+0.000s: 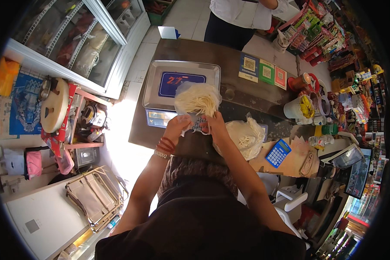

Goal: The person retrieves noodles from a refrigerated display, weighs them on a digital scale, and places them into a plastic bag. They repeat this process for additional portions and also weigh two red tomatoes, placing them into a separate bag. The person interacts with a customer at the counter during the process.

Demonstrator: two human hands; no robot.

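A clear plastic bag of pale noodles [198, 99] is held up in front of me, overlapping the near right part of a weighing scale [210, 70] with a steel tray. My left hand [178, 126] is closed on the gathered edge of this bag, and a red cord and beads circle that wrist. My right hand [217, 126] pinches the other side of the bag's opening. Whether the bag touches the tray, I cannot tell. Just right of my right hand, a second bag of noodles [248, 138] lies on the dark counter [232, 97].
A blue calculator [278, 153] lies to the right. Several payment code cards [264, 71] line the far side, where a person [238, 21] stands. A white bucket [297, 108] sits at the right edge. Left are a glass-door fridge [80, 43] and a folding chair [95, 195].
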